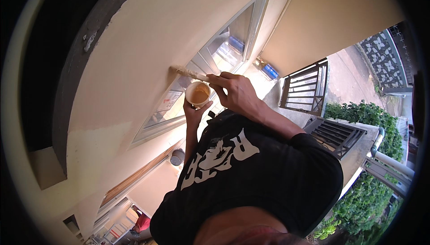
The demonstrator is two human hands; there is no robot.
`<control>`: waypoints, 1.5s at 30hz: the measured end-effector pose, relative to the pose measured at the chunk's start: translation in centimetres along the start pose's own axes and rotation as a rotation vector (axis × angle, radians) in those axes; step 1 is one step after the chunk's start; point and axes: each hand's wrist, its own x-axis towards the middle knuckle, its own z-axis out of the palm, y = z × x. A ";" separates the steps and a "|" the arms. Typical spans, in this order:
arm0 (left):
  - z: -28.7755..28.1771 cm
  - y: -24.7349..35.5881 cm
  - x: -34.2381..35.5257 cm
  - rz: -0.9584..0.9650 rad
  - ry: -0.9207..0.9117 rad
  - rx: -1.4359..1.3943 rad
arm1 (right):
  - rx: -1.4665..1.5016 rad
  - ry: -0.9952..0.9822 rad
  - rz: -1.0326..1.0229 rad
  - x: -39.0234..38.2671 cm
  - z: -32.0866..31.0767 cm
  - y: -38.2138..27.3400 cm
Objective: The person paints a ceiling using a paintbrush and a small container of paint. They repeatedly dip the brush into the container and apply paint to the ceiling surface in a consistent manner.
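Note:
My right hand (237, 93) grips a paintbrush (191, 73) by its handle, fingers closed round it. The brush's bristle end points left and appears to touch the cream wall (130, 61) right at the edge of the window frame (148, 134). Just below the brush, my left hand (195, 112) is wrapped round a small pale cup (190, 93). Its open mouth faces up, showing tan-brown paint (200, 95) inside. Part of my left hand is hidden behind the cup.
Glass panes (208, 61) stand right behind both hands. Blue-wrapped packs (269, 71) sit on the floor beyond. A dark metal gate (305, 89) and green bushes (365, 110) are at right. At lower left are a grey bucket (178, 156) and a person in red (143, 222).

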 end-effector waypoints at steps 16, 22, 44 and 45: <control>-0.4 0.4 0.4 -0.049 0.011 0.154 | -0.212 0.463 0.136 8.3 -7.2 14.9; -0.1 0.2 1.0 -0.037 0.009 0.115 | -0.120 0.022 -0.034 3.9 -7.7 10.5; 0.8 0.9 3.2 -0.029 -0.118 0.259 | -0.357 0.205 -0.118 8.1 -12.8 20.7; 1.0 1.1 3.3 -0.042 -0.129 0.240 | -0.385 0.260 -0.157 9.8 -14.1 23.0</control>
